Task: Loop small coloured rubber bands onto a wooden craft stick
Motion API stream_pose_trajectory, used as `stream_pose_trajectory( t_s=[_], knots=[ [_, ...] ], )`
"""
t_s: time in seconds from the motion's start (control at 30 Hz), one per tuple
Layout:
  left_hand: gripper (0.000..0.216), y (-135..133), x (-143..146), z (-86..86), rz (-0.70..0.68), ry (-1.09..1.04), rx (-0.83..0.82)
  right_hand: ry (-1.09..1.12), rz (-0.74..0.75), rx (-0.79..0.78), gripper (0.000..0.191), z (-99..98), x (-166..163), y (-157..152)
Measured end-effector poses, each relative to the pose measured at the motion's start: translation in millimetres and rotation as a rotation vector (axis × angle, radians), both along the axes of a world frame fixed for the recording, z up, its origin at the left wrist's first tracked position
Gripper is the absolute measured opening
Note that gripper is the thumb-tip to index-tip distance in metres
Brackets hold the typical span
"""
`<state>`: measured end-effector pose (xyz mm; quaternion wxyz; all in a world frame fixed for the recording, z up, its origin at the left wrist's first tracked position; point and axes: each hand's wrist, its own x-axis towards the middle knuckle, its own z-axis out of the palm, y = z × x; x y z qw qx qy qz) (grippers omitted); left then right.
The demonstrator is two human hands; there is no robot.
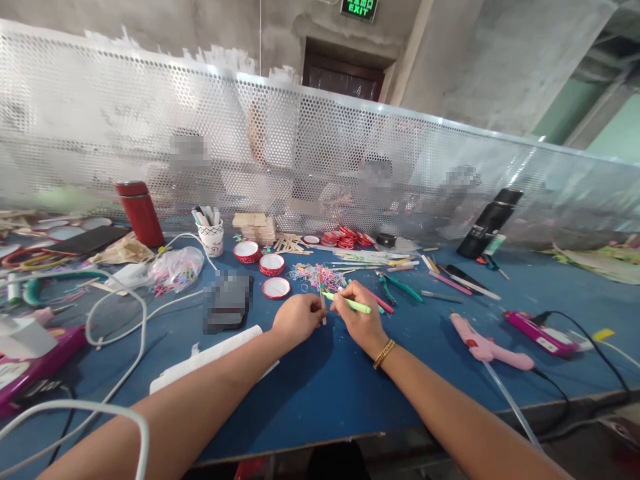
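Observation:
My left hand (296, 317) is closed on a small wooden craft stick (321, 285), held upright, with red and green colouring on its upper part. In my right hand (363, 323) is a light green marker (359, 305), gripped like a pen. Its tip meets or nearly meets the coloured part of the stick; I cannot tell which. Just beyond both hands lies a pile of small colourful rubber bands (307, 272). To the left of the pile are red-rimmed round lids or tins (276, 288). A pair of teal-handled pliers (405, 288) lies right of my right hand.
A pink glue gun (490, 347) and a magenta power strip (543, 333) lie at right, with cords. A phone-like dark object (229, 303), a cup of markers (210, 239) and a red flask (140, 213) stand left. White cables (143, 303) cross the left side. A black bottle (487, 225) stands back right.

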<state>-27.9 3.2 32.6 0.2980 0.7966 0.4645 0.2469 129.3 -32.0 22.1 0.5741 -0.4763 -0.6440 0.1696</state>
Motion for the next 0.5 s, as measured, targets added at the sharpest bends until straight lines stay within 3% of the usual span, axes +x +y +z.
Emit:
stream_pose_trajectory(
  t_s=[0.27,0.5],
  knots=[
    [0.018,1.7,0.8,-2.4,0.01,0.006,0.0,-0.026,-0.081,0.016,0.019,-0.4,2.0,1.3],
    [0.019,2.4,0.8,-4.1,0.009,-0.001,-0.003,0.016,-0.003,0.001,0.018,0.4,-0.9,-1.1]
  ],
)
